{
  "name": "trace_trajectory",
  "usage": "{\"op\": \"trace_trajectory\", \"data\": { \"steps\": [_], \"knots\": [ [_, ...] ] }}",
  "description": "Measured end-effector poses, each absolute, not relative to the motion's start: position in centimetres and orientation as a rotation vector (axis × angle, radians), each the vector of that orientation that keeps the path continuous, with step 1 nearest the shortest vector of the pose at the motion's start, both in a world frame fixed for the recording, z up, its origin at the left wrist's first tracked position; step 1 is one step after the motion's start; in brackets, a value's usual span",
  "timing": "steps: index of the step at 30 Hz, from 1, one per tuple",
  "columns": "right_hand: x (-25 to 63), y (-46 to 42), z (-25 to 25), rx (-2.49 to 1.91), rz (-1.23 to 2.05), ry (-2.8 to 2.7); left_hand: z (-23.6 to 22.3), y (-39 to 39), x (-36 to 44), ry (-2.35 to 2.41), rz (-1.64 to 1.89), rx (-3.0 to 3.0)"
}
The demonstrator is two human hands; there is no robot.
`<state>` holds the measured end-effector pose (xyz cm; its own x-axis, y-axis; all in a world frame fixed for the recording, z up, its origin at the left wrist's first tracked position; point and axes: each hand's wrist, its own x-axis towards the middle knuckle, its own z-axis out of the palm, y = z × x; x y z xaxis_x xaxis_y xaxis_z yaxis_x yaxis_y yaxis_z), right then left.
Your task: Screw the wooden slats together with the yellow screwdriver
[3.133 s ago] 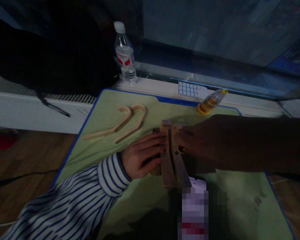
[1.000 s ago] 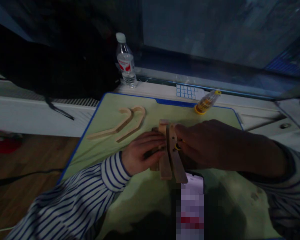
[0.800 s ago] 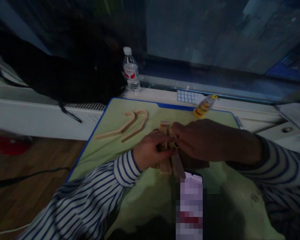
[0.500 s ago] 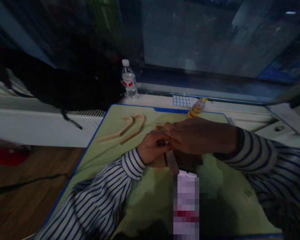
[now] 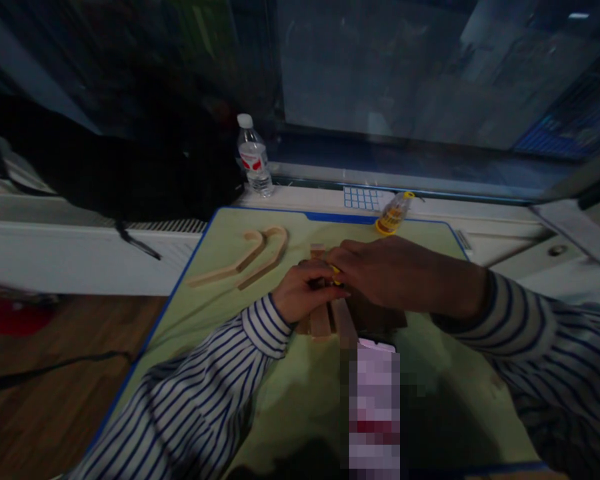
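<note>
My left hand [image 5: 303, 291] lies over a pale wooden strip [image 5: 321, 324], thumb and fingers curled in around the wood. Against its fingertips, my right hand [image 5: 385, 272] is closed, with a small yellow piece [image 5: 337, 276] showing at its fingers; the rest of that piece is hidden. Just right of the first strip, a second wooden strip [image 5: 345, 321] slants toward me. A short wood end [image 5: 317, 250] pokes out beyond the hands. Under the right hand lies a dark brown flat piece [image 5: 383, 319], mostly shadowed.
Two hooked wooden pieces [image 5: 263, 261] lie at the left of the green, blue-edged table [image 5: 290, 393]. A phone-like slab [image 5: 375, 400], partly blurred out, is near me. A yellow-capped bottle [image 5: 394, 213] and a water bottle [image 5: 255, 160] stand toward the window; a black bag [image 5: 145, 173] is left.
The view has shifted slightly. My hands stay together over the wood, and the small yellow piece between them shows more clearly now. The other objects lie as before.
</note>
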<state>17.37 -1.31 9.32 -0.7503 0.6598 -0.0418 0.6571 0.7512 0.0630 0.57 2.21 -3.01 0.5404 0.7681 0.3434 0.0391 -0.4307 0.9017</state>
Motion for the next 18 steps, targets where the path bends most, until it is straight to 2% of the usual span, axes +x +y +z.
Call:
{"op": "trace_trajectory", "data": {
  "steps": [18],
  "knots": [
    [17.3,-2.7,8.8,1.217,0.195,2.775,-2.3,2.3,0.2,0.551,0.93,2.079]
  ]
}}
